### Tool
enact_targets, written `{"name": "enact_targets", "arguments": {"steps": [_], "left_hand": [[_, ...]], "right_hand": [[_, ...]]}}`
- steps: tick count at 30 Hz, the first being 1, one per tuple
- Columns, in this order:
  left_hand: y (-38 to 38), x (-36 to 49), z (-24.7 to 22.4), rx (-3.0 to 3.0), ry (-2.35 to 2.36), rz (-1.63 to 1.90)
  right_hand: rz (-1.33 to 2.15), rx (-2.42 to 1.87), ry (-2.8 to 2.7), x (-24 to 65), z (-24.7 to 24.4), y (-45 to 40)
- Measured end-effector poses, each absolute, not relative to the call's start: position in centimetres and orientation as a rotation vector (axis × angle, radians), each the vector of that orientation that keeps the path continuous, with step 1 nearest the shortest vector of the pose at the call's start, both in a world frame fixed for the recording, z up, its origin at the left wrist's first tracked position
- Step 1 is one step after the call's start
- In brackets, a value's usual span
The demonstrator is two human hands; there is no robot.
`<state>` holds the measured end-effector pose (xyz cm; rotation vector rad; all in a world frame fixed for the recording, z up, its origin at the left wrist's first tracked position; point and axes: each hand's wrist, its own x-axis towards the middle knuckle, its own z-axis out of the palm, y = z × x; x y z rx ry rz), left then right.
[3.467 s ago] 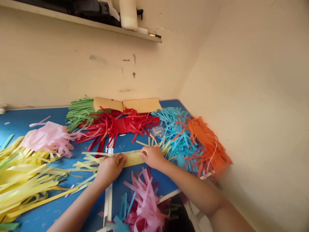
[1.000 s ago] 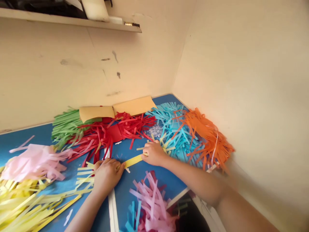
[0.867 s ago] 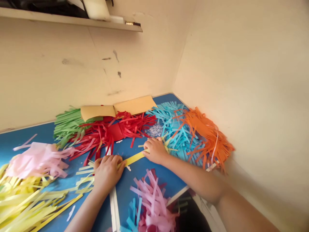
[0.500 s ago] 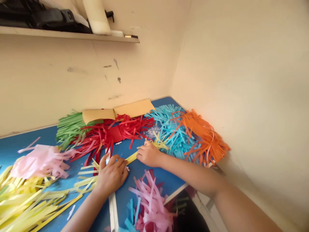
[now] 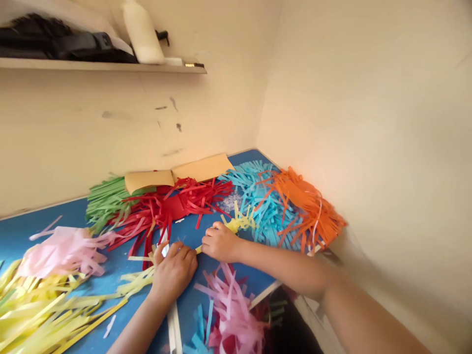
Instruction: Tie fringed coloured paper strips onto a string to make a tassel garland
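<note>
A yellow fringed paper strip (image 5: pixel 240 222) runs between my two hands over the blue table. My left hand (image 5: pixel 173 269) is closed around its left part, with cut fringe ends sticking out to the left of the fingers. Close by on the right, my right hand (image 5: pixel 220 242) grips the same strip, and its fringed end fans out beyond the knuckles. Only a short bit of twisted-looking yellow paper shows between the hands. The fingertips are partly hidden.
Red fringe (image 5: pixel 173 206), green fringe (image 5: pixel 106 199) and tan paper (image 5: pixel 201 168) lie behind. Blue fringe (image 5: pixel 263 206) and orange fringe (image 5: pixel 309 206) are at right, pink (image 5: pixel 62 250) and yellow fringe (image 5: pixel 37 319) at left. Pink fringe (image 5: pixel 236 309) lies in front. A shelf (image 5: pixel 110 66) overhangs.
My hands have come closer together, and less of the yellow strip shows between them. The fringe past my right hand looks more bunched and raised. The view has shifted slightly.
</note>
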<state>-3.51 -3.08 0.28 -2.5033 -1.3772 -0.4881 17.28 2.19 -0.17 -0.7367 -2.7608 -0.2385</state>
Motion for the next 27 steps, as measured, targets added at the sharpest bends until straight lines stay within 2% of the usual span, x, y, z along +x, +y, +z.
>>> {"name": "enact_targets", "arguments": {"steps": [5,11,24,27], "left_hand": [[-4.2,-5.6,-0.8,-2.574,-1.425,-0.541],[-4.1,-6.2,-1.4,-2.573,-1.659,-0.647],[-3.1,-4.4,-0.6,-2.504,-1.771,-0.513],[-3.3,-4.3,-0.1,-2.5,-1.708,-0.51]], "right_hand": [[0.076,-0.914,-2.634,20.0,-2.0,2.9],[0.42,-1.166,-2.568,20.6,-1.1,4.0],[0.434,-1.339,-2.554,19.1,0.1,4.3],[0.253,-1.108,-2.651,19.5,0.3,3.9]]}}
